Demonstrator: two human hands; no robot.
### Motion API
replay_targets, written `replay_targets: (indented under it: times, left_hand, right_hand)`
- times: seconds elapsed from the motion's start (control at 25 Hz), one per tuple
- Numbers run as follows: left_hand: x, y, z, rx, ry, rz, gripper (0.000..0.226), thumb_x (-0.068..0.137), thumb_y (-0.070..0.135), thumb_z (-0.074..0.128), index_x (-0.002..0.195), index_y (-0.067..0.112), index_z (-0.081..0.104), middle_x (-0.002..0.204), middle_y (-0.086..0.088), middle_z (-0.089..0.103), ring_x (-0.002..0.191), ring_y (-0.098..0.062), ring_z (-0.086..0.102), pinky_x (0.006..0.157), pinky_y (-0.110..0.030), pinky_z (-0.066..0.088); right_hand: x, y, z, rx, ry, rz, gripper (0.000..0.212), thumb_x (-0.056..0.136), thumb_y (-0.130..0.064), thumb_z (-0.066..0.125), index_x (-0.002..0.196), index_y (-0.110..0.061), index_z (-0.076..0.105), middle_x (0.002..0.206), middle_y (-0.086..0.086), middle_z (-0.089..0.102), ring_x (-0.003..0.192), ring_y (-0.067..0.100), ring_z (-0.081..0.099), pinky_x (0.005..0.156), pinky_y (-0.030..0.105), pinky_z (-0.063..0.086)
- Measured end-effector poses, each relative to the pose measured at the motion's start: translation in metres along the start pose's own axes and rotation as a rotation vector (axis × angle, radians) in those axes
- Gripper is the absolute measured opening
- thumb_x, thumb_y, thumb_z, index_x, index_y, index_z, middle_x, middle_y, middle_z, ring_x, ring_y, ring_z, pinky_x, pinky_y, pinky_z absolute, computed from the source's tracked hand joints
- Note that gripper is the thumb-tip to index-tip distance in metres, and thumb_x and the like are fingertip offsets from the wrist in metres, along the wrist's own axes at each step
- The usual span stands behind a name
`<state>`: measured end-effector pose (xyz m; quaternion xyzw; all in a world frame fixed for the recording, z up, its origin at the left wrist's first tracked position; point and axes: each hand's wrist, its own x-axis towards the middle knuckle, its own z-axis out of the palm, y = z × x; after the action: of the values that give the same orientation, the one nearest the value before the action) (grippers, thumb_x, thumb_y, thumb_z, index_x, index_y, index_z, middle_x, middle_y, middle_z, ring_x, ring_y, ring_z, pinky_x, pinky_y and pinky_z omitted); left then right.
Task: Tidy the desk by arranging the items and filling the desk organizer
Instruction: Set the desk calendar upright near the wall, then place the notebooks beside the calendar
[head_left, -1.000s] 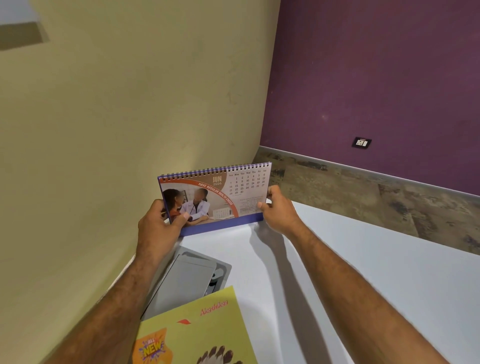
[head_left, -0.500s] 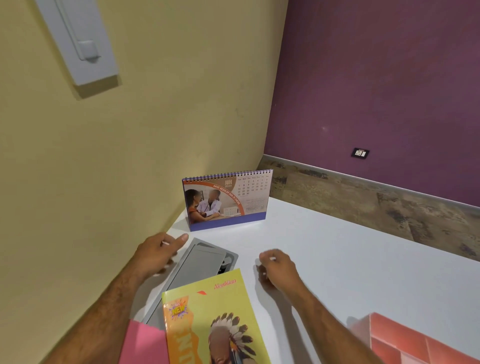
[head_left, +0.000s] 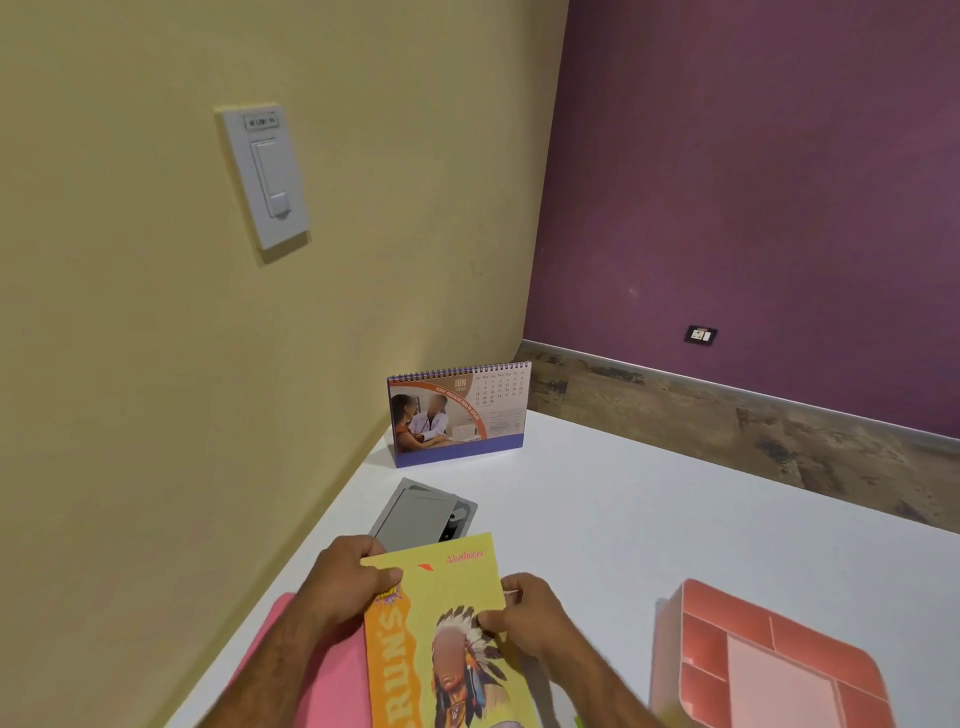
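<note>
A yellow book (head_left: 441, 587) with a feathered-headdress picture lies near the front of the white desk (head_left: 649, 509). My left hand (head_left: 343, 587) grips its top left corner, thumb on the cover. My right hand (head_left: 524, 613) pinches its right edge. Under the book's left side lies a pink folder (head_left: 322, 670). A pink desk organizer (head_left: 769, 654) with several compartments stands at the front right. A spiral desk calendar (head_left: 460, 413) stands upright in the back left corner, apart from both hands.
A grey flat cable-port cover (head_left: 423, 514) lies on the desk between the calendar and the book. The yellow wall with a white switch plate (head_left: 265, 174) bounds the desk on the left. A purple wall with a socket (head_left: 700, 334) lies beyond.
Both hands let go of the calendar, which now stands in the corner. They drew back toward me and took hold of the yellow book. The view tilted and the organizer came into sight.
</note>
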<state>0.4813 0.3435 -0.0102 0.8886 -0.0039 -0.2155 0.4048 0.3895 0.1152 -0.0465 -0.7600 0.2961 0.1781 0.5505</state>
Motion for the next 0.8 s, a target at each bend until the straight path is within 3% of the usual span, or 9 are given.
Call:
replay_targets:
  times: [0.24, 0.32, 0.44, 0.56, 0.64, 0.8]
  left_hand:
    - [-0.045, 0.034, 0.001, -0.329, -0.043, 0.103, 0.008, 0.089, 0.007, 0.069, 0.085, 0.005, 0.063, 0.065, -0.006, 0.07, 0.055, -0.016, 0.064, 0.056, -0.027, 0.047]
    - [-0.062, 0.049, 0.005, -0.464, -0.025, 0.103, 0.007, 0.088, 0.009, 0.07, 0.09, 0.004, 0.065, 0.075, -0.015, 0.073, 0.06, -0.02, 0.066, 0.061, -0.03, 0.05]
    - [-0.091, 0.072, 0.019, -0.71, -0.03, 0.071, 0.015, 0.089, 0.019, 0.071, 0.098, 0.006, 0.07, 0.088, -0.019, 0.076, 0.073, -0.03, 0.072, 0.072, -0.04, 0.057]
    - [-0.125, 0.092, 0.044, -0.789, -0.145, 0.082, 0.019, 0.089, 0.021, 0.07, 0.105, 0.01, 0.07, 0.096, -0.015, 0.077, 0.088, -0.035, 0.073, 0.082, -0.047, 0.059]
    - [-0.15, 0.098, 0.068, -0.752, -0.209, 0.102, 0.024, 0.086, 0.013, 0.073, 0.109, 0.01, 0.068, 0.099, -0.011, 0.077, 0.091, -0.031, 0.074, 0.082, -0.043, 0.058]
    - [-0.189, 0.097, 0.111, -0.673, -0.298, 0.061, 0.026, 0.086, 0.006, 0.072, 0.111, 0.01, 0.066, 0.099, -0.011, 0.077, 0.091, -0.033, 0.074, 0.086, -0.052, 0.057]
  right_hand:
    - [-0.065, -0.005, -0.028, 0.258, -0.014, -0.169, 0.017, 0.087, 0.003, 0.063, 0.104, 0.0, 0.063, 0.087, 0.013, 0.071, 0.06, 0.011, 0.064, 0.05, 0.018, 0.05]
    - [-0.083, 0.002, -0.04, 0.299, 0.0, -0.228, 0.012, 0.089, 0.001, 0.061, 0.099, -0.003, 0.066, 0.084, 0.009, 0.073, 0.064, 0.012, 0.068, 0.058, 0.024, 0.055]
    - [-0.108, 0.015, -0.054, 0.36, 0.056, -0.304, 0.015, 0.091, -0.004, 0.06, 0.104, -0.007, 0.065, 0.097, 0.01, 0.076, 0.087, 0.027, 0.072, 0.083, 0.044, 0.058]
    - [-0.133, 0.027, -0.068, 0.479, 0.109, -0.333, 0.02, 0.094, -0.002, 0.055, 0.112, -0.007, 0.062, 0.102, 0.01, 0.075, 0.094, 0.028, 0.071, 0.086, 0.045, 0.056]
    - [-0.149, 0.038, -0.082, 0.589, 0.124, -0.315, 0.021, 0.095, 0.001, 0.052, 0.114, -0.006, 0.061, 0.105, 0.014, 0.074, 0.098, 0.033, 0.07, 0.09, 0.052, 0.054]
    - [-0.185, 0.061, -0.111, 0.669, 0.179, -0.289, 0.023, 0.095, 0.003, 0.05, 0.111, -0.007, 0.062, 0.103, 0.016, 0.074, 0.093, 0.035, 0.071, 0.08, 0.048, 0.057]
